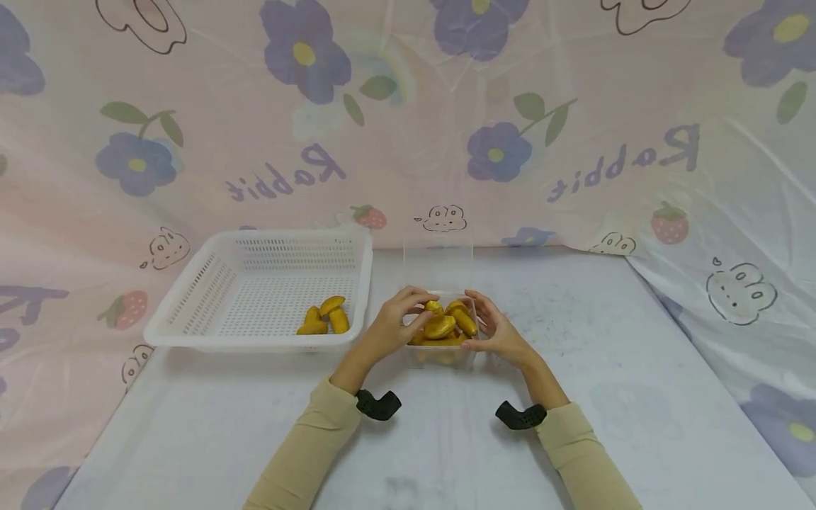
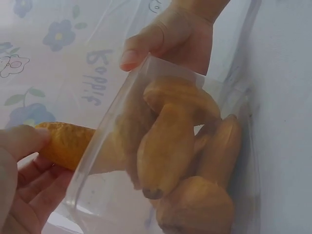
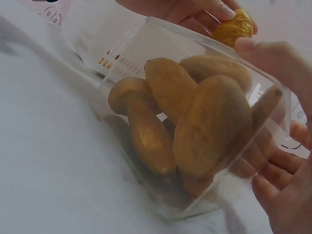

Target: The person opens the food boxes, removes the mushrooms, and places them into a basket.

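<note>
A clear plastic box (image 1: 441, 360) stands on the table in front of the person, its transparent lid (image 1: 438, 263) raised at the back. Several yellow-brown mushrooms (image 3: 212, 126) are heaped inside. Over the box's left side, the left hand (image 1: 390, 324) pinches another mushroom (image 2: 68, 141) between thumb and fingers; part of that mushroom shows through the clear wall in the left wrist view. On the opposite side the right hand (image 1: 503, 334) grips the box, its thumb at the near rim and its fingers round the right side.
To the left stands a white perforated basket (image 1: 255, 308) with two mushrooms (image 1: 336, 316) in its near right corner. The white table (image 1: 446, 453) reaches back to a printed curtain (image 1: 408, 142). Each wrist wears a black curved piece (image 1: 379, 405).
</note>
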{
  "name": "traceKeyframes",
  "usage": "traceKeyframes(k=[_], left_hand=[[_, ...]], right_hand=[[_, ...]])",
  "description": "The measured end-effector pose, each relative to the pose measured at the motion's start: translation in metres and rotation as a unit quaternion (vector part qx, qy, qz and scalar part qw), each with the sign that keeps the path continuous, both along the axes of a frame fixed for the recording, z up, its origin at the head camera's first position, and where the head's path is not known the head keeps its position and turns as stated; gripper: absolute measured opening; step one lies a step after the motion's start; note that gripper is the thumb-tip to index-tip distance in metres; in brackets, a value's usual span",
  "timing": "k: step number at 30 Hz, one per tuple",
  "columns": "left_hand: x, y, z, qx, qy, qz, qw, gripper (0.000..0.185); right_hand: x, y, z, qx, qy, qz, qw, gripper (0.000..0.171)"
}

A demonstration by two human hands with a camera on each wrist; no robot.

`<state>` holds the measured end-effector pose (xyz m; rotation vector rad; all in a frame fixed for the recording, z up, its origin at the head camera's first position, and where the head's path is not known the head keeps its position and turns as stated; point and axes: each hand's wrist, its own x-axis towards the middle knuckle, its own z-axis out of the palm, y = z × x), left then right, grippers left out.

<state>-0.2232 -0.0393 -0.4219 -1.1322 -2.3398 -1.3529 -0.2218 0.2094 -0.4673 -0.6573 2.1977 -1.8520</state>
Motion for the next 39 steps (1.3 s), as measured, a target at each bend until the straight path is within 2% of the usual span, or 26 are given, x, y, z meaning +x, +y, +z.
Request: traceKeyframes(k=[4,14,21,27,39], left_hand=[[0.001,-0.003,0.002,-0.001,-0.004,0.005,1.0000,0.027],[0.001,-0.011,0.015,0.015,0.039,0.010,0.9991,0.026],[0.001,-0.020,0.025,0.046,0.029,0.009,0.9985,0.027],[0.000,-0.028,0.032,0.062,0.035,0.026,0.9972,0.025],[-0.002,-0.049,0.047,0.101,0.016,0.057,0.9931,0.026]], right_hand=[[0.000,0.000,-0.001,-0.001,-0.002,-0.001,1.000,0.097],[-0.002,0.000,-0.001,0.004,0.005,-0.004,1.000,0.095],[-0.001,0.001,0.000,-0.001,0.001,-0.004,1.000,0.096],[-0.001,0.000,-0.001,-0.012,0.004,0.001,1.000,0.098],[0.000,0.000,-0.001,-0.006,0.005,-0.006,1.000,0.097]])
